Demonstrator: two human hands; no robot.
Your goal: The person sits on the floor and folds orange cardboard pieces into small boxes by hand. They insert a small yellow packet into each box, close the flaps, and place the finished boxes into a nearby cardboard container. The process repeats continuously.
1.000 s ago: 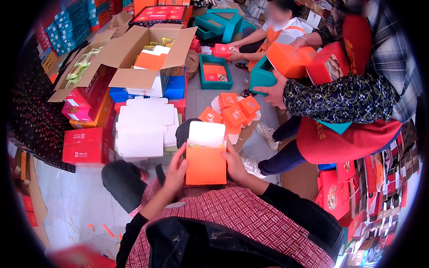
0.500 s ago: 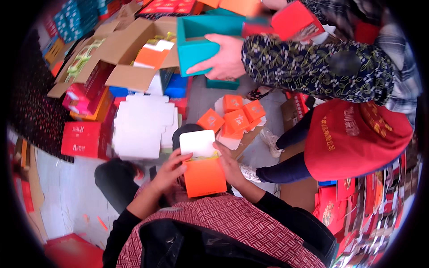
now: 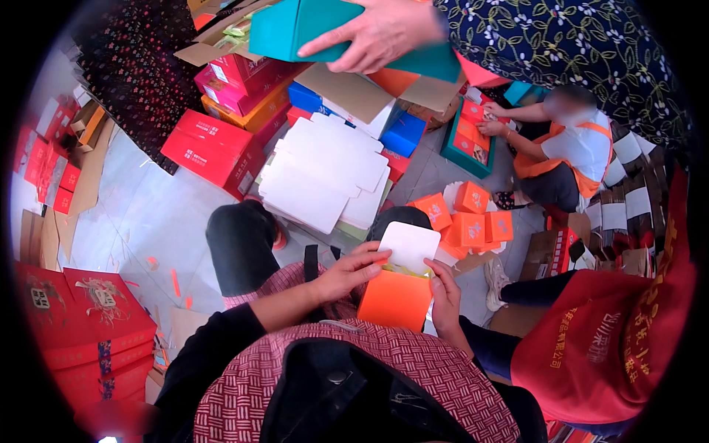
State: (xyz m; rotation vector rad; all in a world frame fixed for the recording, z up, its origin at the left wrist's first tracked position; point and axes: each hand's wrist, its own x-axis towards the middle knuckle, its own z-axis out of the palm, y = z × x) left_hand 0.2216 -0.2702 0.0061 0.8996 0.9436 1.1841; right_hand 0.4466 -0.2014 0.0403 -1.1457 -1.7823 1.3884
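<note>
A small orange box [image 3: 395, 299] sits at my lap between both hands, its white-lined lid flap [image 3: 408, 245] standing up. Yellow-green material [image 3: 410, 271] shows at the opening. My left hand [image 3: 347, 275] holds the box's upper left edge, fingertips reaching the base of the flap. On the opposite side, my right hand [image 3: 444, 299] grips the box's right edge with the thumb near the top corner. Just beyond the flap, several closed orange boxes [image 3: 470, 230] are grouped on white card and cardboard.
Flat white card sheets [image 3: 325, 173] are stacked ahead of my knees. Red cartons [image 3: 210, 151] stand left of them. A standing co-worker's hand [image 3: 380, 33] holds a teal box [image 3: 310, 29] overhead. Another person crouches by a teal tray [image 3: 467, 166]. Red packages [image 3: 85, 317] lie at left.
My view has swung, so the scene sits further right and a crouching person and red packages show. Both hands keep hold of the orange box. The co-worker's teal box is now tilted.
</note>
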